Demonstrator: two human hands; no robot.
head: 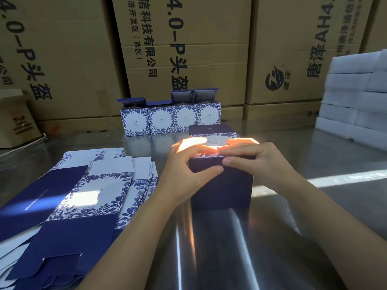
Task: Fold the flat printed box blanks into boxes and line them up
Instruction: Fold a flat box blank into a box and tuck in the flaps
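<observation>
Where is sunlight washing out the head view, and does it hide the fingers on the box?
Head view: a sun strip blows out the fingertips of the left hand and right hand atop the box; another patch bleaches the flat blanks; glare streaks the table.

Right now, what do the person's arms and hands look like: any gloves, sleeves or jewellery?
Both are bare. The left hand and right hand wear no gloves, rings or watch that I can see; the left forearm and right forearm show no sleeves up to the frame edge.
</observation>
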